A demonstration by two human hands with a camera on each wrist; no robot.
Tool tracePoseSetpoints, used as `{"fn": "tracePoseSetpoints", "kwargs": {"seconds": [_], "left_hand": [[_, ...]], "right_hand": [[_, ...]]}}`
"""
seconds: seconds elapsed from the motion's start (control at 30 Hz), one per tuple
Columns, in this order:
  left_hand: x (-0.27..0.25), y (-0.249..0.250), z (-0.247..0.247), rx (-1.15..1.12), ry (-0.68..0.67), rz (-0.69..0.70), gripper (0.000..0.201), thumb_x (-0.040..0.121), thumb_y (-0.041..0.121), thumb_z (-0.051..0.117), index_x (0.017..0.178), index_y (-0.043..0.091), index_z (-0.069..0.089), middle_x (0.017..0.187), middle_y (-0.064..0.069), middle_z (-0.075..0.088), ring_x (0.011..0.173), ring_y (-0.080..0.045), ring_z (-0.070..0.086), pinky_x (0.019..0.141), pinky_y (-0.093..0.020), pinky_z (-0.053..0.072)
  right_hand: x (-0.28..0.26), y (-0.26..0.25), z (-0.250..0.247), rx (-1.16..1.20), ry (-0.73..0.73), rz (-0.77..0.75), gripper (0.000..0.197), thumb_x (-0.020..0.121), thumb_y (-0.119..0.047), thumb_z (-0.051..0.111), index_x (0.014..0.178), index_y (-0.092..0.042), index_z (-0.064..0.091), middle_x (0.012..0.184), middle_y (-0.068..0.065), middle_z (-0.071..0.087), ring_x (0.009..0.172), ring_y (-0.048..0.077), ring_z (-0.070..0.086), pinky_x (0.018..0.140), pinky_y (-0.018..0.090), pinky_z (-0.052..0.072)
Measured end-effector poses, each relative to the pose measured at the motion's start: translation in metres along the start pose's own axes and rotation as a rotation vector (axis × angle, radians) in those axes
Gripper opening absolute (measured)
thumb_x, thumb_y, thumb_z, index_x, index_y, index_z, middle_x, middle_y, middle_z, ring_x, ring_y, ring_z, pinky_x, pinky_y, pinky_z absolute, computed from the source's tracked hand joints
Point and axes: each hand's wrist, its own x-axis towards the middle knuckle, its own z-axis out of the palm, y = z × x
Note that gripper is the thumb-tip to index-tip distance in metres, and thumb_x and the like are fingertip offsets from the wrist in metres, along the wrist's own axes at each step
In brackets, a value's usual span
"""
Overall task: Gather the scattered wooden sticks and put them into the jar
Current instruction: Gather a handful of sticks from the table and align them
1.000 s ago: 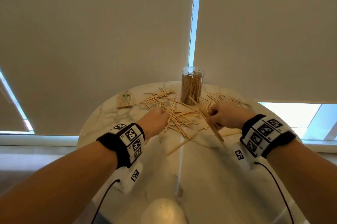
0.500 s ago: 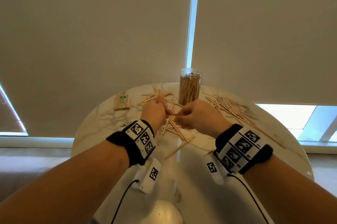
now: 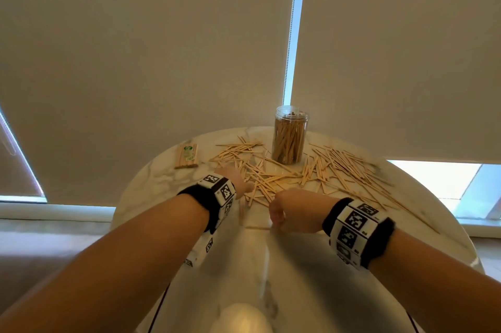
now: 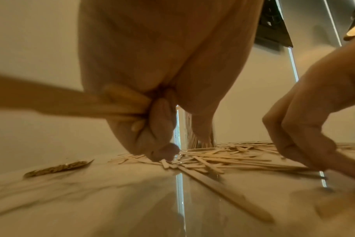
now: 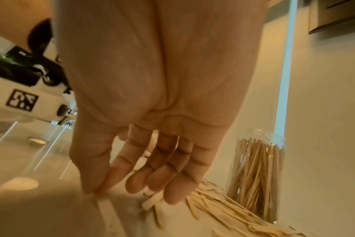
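A clear jar [image 3: 289, 140] partly filled with wooden sticks stands at the far side of the round marble table [image 3: 298, 278]. Loose sticks [image 3: 271, 180] lie spread in front of it and to its right. My left hand [image 3: 240, 183] hovers at the pile's left edge; the left wrist view shows it gripping a bundle of sticks [image 4: 81, 104] in its curled fingers. My right hand [image 3: 290, 213] is nearer to me, fingers pointing down. Its thumb and index finger pinch the end of one stick [image 5: 109, 213] lying on the table. The jar [image 5: 255, 176] stands beyond that hand.
A flat wrapped pack of sticks [image 3: 187, 156] lies at the table's far left. A single long stick [image 4: 223, 187] lies apart from the pile toward me. Closed roller blinds hang right behind the table. The table's rim curves off on both sides.
Half a second ago the hands met close in front of the jar. Both have since drawn back toward me, and the right hand has dropped to a stick on the table.
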Motion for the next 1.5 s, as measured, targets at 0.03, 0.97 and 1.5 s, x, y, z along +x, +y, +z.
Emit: {"fn": "tracePoseSetpoints", "kwargs": {"seconds": [0.03,0.97,1.5], "left_hand": [[0.004,0.003,0.001,0.022,-0.003,0.003,0.066,0.094,0.063,0.051,0.117,0.002,0.064,0.102,-0.012,0.066,0.098,-0.027,0.065,0.074,-0.032,0.048],[0.008,0.003,0.011,-0.029,-0.007,-0.078,0.06,0.087,0.055,0.068,0.116,0.003,0.06,0.115,-0.011,0.068,0.107,-0.025,0.065,0.077,-0.028,0.046],[-0.008,0.028,0.007,0.218,-0.024,0.088,0.03,0.1,0.019,0.055,0.125,0.003,0.061,0.129,-0.01,0.063,0.119,-0.024,0.061,0.094,-0.028,0.049]], "right_hand": [[-0.002,0.003,-0.003,0.033,0.018,0.007,0.009,0.093,-0.026,0.063,0.101,-0.022,0.066,0.105,-0.001,0.066,0.096,0.019,0.06,0.084,0.031,0.05],[0.053,0.008,-0.006,-0.025,0.134,0.289,0.031,0.097,-0.025,0.059,0.123,-0.008,0.059,0.12,0.013,0.064,0.107,0.031,0.062,0.091,0.039,0.054],[0.027,0.014,-0.006,-0.018,0.059,0.336,0.027,0.1,-0.011,0.049,0.122,-0.002,0.061,0.12,0.013,0.065,0.109,0.029,0.063,0.089,0.033,0.051]]}}
